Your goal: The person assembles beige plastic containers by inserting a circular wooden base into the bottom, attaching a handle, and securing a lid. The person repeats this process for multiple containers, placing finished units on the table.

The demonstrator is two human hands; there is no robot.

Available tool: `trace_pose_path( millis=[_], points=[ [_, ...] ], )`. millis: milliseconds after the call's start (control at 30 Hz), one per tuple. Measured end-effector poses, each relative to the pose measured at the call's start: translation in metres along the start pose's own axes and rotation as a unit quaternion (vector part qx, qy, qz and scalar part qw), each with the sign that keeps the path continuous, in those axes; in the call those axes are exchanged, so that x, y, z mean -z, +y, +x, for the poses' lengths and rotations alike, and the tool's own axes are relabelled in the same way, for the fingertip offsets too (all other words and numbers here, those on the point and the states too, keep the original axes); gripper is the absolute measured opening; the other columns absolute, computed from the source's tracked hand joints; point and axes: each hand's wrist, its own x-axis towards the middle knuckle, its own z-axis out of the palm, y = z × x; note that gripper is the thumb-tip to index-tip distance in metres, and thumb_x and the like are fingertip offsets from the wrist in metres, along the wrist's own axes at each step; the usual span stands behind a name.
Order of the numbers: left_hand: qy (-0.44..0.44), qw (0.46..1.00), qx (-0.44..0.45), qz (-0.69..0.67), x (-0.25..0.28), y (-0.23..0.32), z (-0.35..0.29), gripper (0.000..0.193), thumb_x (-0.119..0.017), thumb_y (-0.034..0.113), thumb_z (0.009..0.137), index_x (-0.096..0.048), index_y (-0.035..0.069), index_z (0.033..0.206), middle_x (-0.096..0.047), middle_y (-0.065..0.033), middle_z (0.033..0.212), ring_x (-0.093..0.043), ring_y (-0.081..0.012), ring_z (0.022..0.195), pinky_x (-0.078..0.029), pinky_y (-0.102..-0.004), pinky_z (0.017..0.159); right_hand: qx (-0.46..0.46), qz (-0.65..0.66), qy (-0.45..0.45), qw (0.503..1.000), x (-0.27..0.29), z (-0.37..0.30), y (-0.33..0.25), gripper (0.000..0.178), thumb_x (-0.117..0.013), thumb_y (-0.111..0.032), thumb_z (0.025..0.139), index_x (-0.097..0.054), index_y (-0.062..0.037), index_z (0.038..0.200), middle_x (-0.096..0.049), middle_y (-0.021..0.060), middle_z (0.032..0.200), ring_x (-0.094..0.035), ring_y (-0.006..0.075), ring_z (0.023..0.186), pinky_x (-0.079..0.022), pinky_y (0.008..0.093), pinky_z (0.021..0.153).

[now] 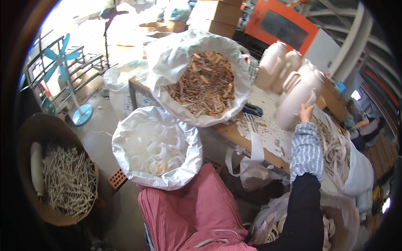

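My right arm, in a grey patterned sleeve cover, reaches to the worktable. The right hand [307, 113] is closed at the side of a large beige plastic jug [296, 98] with a loop handle. A thin pale strip [311, 98] curls out from the jug just above my fingers; whether they pinch that strip too, I cannot tell. Two more beige jugs [271, 63] stand behind, on the far side of the table. My left hand is out of view.
A white sack of brown scraps [155, 79] sits on the table [276, 140] beside a blue tool [252, 110]. A sack of clear rings [121, 144] stands before me. Pale strips [335, 142] lie at right, a bin of sticks [69, 180] at left, near a fan [61, 58].
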Motion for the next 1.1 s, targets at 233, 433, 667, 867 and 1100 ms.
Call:
trace_pose_path(
  millis=[233, 433, 667, 867, 1100],
  points=[
    [0.173, 0.968, -0.141, -0.118, 0.290, 0.175, -0.066, 0.020, -0.075, 0.013, 0.065, -0.063, 0.010, 0.081, -0.061, -0.0102, 0.087, -0.060, -0.0312, 0.078, -0.047, -0.0410, 0.066, 0.204, 0.331, -0.458, 0.799, -0.046, -0.272, -0.201, 0.031, -0.057, -0.015, 0.093, -0.052, -0.0002, 0.121, -0.057, 0.0122, 0.116, -0.056, 0.0208, 0.107, -0.044, 0.0311, 0.092],
    [0.363, 0.833, -0.415, -0.037, 0.291, 0.264, -0.081, 0.033, -0.073, 0.012, 0.061, -0.069, 0.012, 0.093, -0.065, -0.0100, 0.100, -0.063, -0.0306, 0.090, -0.050, -0.0434, 0.076, -0.157, 0.530, -0.804, 0.218, -0.005, -0.529, -0.306, 0.051, -0.037, -0.039, 0.105, -0.044, -0.0014, 0.138, -0.055, 0.0093, 0.130, -0.058, 0.0185, 0.111, -0.047, 0.0331, 0.095],
    [0.072, 0.862, -0.496, -0.077, 0.239, 0.289, -0.066, 0.028, -0.070, 0.007, 0.069, -0.071, 0.013, 0.097, -0.067, -0.0128, 0.101, -0.064, -0.0366, 0.097, -0.051, -0.0443, 0.087, -0.316, 0.681, -0.573, 0.329, 0.003, -0.492, -0.330, 0.021, -0.057, -0.029, 0.092, -0.051, -0.0096, 0.089, -0.047, -0.0013, 0.068, -0.045, 0.0088, 0.059, -0.038, 0.0238, 0.053],
    [0.256, 0.726, -0.360, -0.528, 0.333, 0.310, -0.065, 0.074, -0.074, 0.042, 0.081, -0.049, -0.004, 0.132, -0.044, -0.0184, 0.141, -0.045, -0.0275, 0.129, -0.035, -0.0418, 0.108, 0.168, 0.604, -0.554, 0.548, 0.057, -0.537, -0.334, 0.032, -0.070, -0.009, 0.077, -0.059, -0.0008, 0.106, -0.059, 0.0061, 0.081, -0.059, 0.0175, 0.072, -0.050, 0.0319, 0.066],
    [0.439, 0.821, -0.299, -0.212, 0.326, 0.287, -0.037, 0.022, -0.073, 0.015, 0.083, -0.067, 0.001, 0.099, -0.059, -0.0155, 0.119, -0.051, -0.0315, 0.121, -0.043, -0.0434, 0.099, 0.235, 0.483, -0.772, 0.340, 0.022, -0.518, -0.354, 0.017, -0.066, -0.007, 0.083, -0.065, -0.0001, 0.099, -0.066, 0.0090, 0.091, -0.063, 0.0194, 0.088, -0.050, 0.0306, 0.078]
  ],
)
